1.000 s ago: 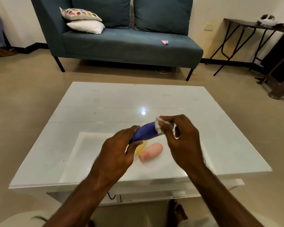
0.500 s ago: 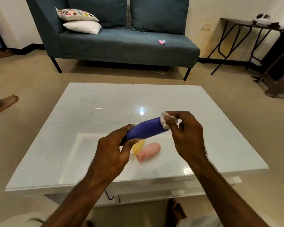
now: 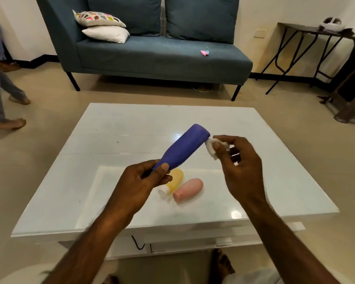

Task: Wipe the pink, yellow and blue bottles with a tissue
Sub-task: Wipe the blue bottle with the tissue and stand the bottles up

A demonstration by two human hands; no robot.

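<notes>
Three bottles are to be wiped, and one is in hand above the white table (image 3: pixel 275 181). At the left, the left hand (image 3: pixel 139 185) is closed on the cap end of the blue bottle (image 3: pixel 182 148), thumb over the neck and fingers curled beneath, so that the body is tilted up and away to the right. Below it, on the glass, the yellow bottle (image 3: pixel 175 179) and the pink bottle (image 3: pixel 190 189) are lying on their sides, just beside each other and possibly touching; the gap cannot be made out from this angle. To the right, the tissue (image 3: pixel 211 147) is pinched between the thumb and fingertips of the right hand (image 3: pixel 242 169) and is held at the flat base of the blue bottle, touching or nearly touching its rim.

The step in hand is judged to be the wiping of the base end. It is done well if the neck is gripped firmly while the bottle is turned a little at a time, so that every side is met by the tissue. Long strokes from base toward neck are advised, with the tissue kept folded under the fingertips so that a clean pad is presented. The area under the left thumb is likely to be missed unless the grip is shifted.
</notes>
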